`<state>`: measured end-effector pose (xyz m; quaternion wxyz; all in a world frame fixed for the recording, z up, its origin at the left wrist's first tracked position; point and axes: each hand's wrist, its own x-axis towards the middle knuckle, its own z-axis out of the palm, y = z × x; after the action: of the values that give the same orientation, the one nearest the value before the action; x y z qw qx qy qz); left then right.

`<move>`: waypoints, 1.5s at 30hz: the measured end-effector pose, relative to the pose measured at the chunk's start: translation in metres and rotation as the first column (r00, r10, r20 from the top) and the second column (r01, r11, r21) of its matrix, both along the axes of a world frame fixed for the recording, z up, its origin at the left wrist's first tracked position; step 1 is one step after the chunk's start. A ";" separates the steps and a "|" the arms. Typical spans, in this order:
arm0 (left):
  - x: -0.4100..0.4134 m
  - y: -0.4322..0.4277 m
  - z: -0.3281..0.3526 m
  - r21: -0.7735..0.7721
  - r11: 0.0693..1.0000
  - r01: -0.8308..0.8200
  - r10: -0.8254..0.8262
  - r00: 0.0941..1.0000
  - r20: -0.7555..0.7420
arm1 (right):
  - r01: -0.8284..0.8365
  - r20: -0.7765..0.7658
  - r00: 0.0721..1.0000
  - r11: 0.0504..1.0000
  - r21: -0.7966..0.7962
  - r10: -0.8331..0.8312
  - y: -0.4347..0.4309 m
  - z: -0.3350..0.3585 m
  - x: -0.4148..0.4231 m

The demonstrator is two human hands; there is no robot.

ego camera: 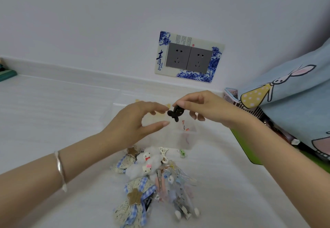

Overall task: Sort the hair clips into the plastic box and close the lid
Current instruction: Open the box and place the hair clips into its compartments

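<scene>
The right hand (205,108) pinches a small black, knobbly hair clip (175,114) between thumb and forefinger, its other fingers loosely curled below. The left hand (132,122) is spread wide, thumb and fingers apart, holding nothing. Its fingertips lie right beside the clip, though I can't tell whether they touch it; I'd guess it is there to steady the clip.

The clip hangs directly over the clear plastic box (178,141), which looks like the reason both hands are raised there. The box is so transparent that its edges, dividers and lid are hard to trace. A few small coloured bits (184,126) show in one compartment.

Nearer the person, a heap of unsorted hair clips (157,176), with lace bows, white plush cats and pastel snaps, lies on the white floor (62,113). One green clip (183,152) lies just outside the box. Blue cartoon-print fabric (294,88) is cut off at the right.
</scene>
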<state>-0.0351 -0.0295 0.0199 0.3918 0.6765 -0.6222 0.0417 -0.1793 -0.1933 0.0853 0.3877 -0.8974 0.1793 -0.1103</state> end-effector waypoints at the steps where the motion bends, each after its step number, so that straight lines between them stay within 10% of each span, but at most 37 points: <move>1: -0.002 -0.005 0.003 0.003 0.999 0.035 -0.034 0.996 -0.077 | -0.003 -0.008 1.000 0.998 0.062 0.004 0.000 -0.002 0.000; 15: 0.000 -0.045 0.008 0.154 0.986 0.058 0.001 0.934 -0.358 | 0.131 0.004 0.991 0.987 0.093 -0.132 -0.009 -0.027 0.003; 37: 0.000 -0.004 -0.003 0.124 0.991 -0.050 0.045 0.998 0.037 | 0.020 0.221 0.975 0.994 -0.104 0.003 0.008 -0.034 -0.027; 45: -0.001 0.019 -0.028 0.072 0.997 -0.006 -0.002 0.994 0.110 | -0.214 -0.196 0.961 0.973 -0.090 0.193 0.033 -0.057 -0.057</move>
<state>-0.0357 -0.0106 -0.0081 0.3320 0.6877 -0.6432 0.0568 -0.2360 -0.1605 0.0279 0.3284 -0.9375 0.1150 0.0047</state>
